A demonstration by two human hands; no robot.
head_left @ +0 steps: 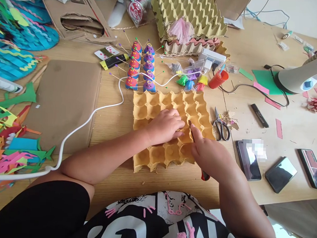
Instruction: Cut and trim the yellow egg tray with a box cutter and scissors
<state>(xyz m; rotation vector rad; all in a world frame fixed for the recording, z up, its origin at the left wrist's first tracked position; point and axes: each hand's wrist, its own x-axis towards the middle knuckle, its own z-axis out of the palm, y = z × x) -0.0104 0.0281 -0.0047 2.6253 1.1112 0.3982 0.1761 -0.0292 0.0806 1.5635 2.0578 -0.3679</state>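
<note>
A yellow egg tray lies on the table in front of me. My left hand rests on its middle, fingers bent and pressed together over the cups; whether it pinches the cardboard is hard to make out. My right hand is wrapped round a utility knife, whose red and black end sticks out below the palm. The knife's dark front part points up from the fist and meets the tray right of centre. Scissors with dark handles lie just right of the tray.
Painted red and purple cardboard figures with pins stand behind the tray. A white cable crosses the left side. Phones lie at right, a red cup behind. Stacked egg trays are at the back, paper scraps at left.
</note>
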